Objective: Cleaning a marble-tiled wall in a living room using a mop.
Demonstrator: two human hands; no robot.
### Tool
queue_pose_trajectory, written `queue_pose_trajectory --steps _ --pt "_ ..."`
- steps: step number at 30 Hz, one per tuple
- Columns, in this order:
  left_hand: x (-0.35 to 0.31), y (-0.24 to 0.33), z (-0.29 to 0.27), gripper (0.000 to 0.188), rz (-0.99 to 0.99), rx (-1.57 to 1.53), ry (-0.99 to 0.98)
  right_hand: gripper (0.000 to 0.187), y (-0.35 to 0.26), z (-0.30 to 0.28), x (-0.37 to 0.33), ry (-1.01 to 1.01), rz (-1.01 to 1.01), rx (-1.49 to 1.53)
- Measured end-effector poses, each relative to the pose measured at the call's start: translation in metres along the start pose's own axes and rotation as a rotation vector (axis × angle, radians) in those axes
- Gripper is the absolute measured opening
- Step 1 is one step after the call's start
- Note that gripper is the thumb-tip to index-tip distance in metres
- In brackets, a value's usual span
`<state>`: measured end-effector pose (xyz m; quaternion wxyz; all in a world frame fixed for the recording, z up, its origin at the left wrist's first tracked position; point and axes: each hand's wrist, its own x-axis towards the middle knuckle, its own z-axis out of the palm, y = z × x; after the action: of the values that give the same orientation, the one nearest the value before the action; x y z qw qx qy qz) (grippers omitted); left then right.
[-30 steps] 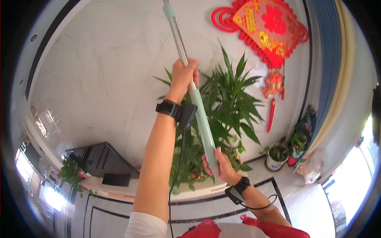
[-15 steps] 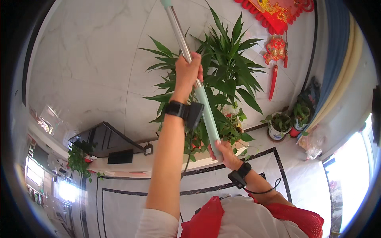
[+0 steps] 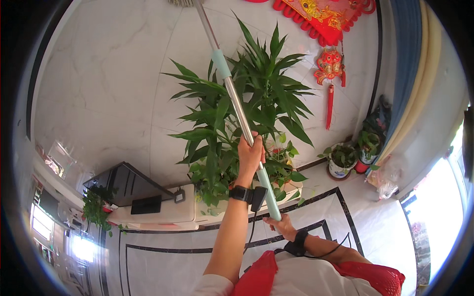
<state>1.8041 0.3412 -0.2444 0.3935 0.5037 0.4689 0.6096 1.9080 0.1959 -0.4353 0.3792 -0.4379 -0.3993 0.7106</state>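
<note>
A long telescopic mop pole (image 3: 237, 104), silver metal with pale green sleeves, slants from the upper middle toward my body. My left hand (image 3: 251, 152) is closed round its metal part, just above the lower green grip (image 3: 268, 192). At the butt end of that grip, my right hand (image 3: 282, 227) is closed on it, some fingers hidden. Only the edge of the grey, stringy mop head (image 3: 180, 2) shows at the top, against the marbled wall (image 3: 108, 64). The pole passes in front of a tall leafy plant (image 3: 269, 93).
A dark television (image 3: 126, 185) stands on a white cabinet (image 3: 170, 209) at the left, beside a trailing plant (image 3: 96, 207). A red hanging ornament (image 3: 328, 66) is on the wall. Potted plants (image 3: 340, 160) stand at the right near blue and cream curtains (image 3: 407, 64).
Both hands have come down toward my body, the left much more, drawing the mop pole lower. Its upper green sleeve has dropped and the grey mop head has come into view.
</note>
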Motion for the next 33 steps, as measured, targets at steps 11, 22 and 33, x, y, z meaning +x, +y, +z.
queue_pose_trajectory --steps 11,22,33 --pt "0.023 0.062 0.009 0.038 0.224 0.111 -0.040 0.034 -0.109 0.022 0.003 0.029 -0.223 -0.031" --pt "0.063 0.149 0.014 0.048 0.201 -0.127 -0.209 0.032 -0.230 0.055 0.015 0.034 -0.472 -0.085" --pt "0.040 0.084 0.002 0.049 0.180 -0.066 -0.137 0.022 -0.169 0.053 0.027 0.116 -0.379 -0.170"
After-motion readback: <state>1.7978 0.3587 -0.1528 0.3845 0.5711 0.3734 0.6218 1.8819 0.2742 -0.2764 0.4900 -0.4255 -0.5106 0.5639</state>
